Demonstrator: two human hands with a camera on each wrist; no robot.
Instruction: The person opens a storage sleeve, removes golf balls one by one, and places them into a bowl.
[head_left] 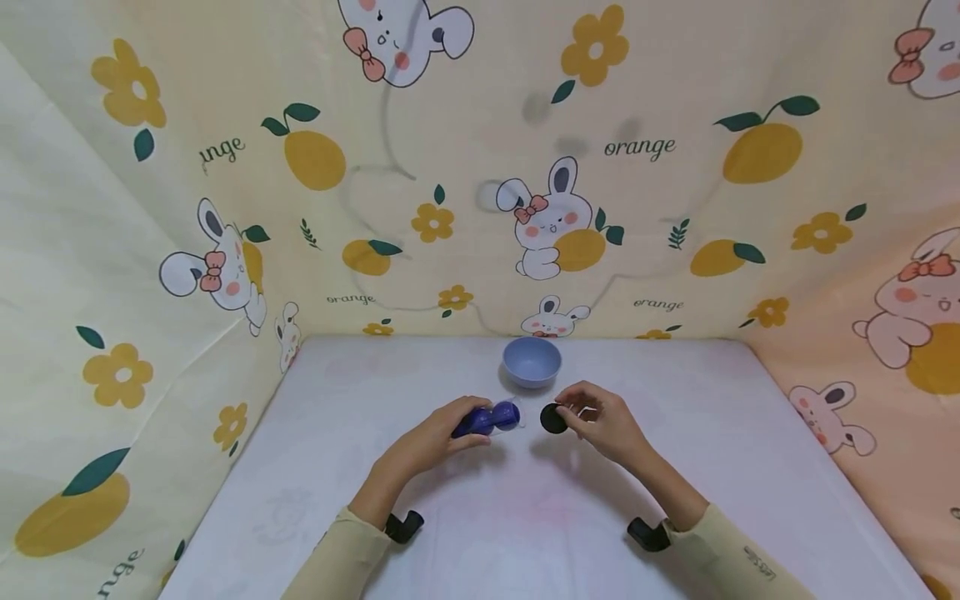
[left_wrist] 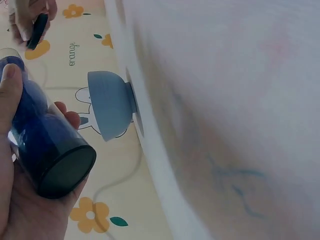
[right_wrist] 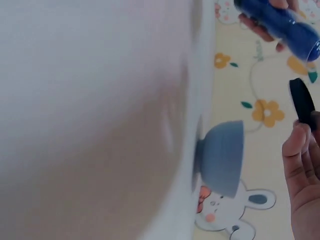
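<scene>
My left hand (head_left: 438, 433) grips a clear cylindrical tube (left_wrist: 52, 132) with several blue balls (head_left: 506, 415) inside it. The tube is tilted over the table, its uncapped end pointing right and its dark base (left_wrist: 67, 171) facing the left wrist camera. Between thumb and fingers, my right hand (head_left: 609, 427) pinches a round black lid (head_left: 553, 419). A small gap separates the lid from the tube's mouth, as the right wrist view also shows with the lid (right_wrist: 302, 102) edge-on. Beyond both hands, a light blue bowl (head_left: 532, 364) stands upright; the head view shows nothing in it.
A white cloth covers the table (head_left: 525, 533). Behind it and at both sides hang fabric walls (head_left: 480, 167) printed with rabbits, oranges and flowers. Black wrist cameras (head_left: 405, 527) sit below each wrist.
</scene>
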